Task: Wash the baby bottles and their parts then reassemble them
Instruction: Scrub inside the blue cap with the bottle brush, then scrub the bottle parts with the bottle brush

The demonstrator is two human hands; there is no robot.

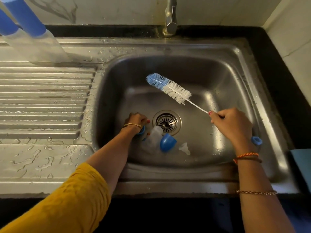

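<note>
The stainless steel sink basin (pixel 235 78) has free room in its far half; the parts lie crowded near the front wall, beside the round drain strainer (pixel 167 121). The right hand (pixel 233 126) grasps the wire handle of the blue and white bottle brush (pixel 168 88), whose bristles are lifted over the basin. The left hand (pixel 137 121) is down at the bottom, fingers curled on a blue ring part (pixel 141 131). Close by lie a clear plastic bottle (pixel 154 137), a blue dome cap (pixel 167 142) and a clear nipple (pixel 184 147). Two capped bottles (pixel 42 42) stand on the wet ribbed drainboard (pixel 42 101).
</note>
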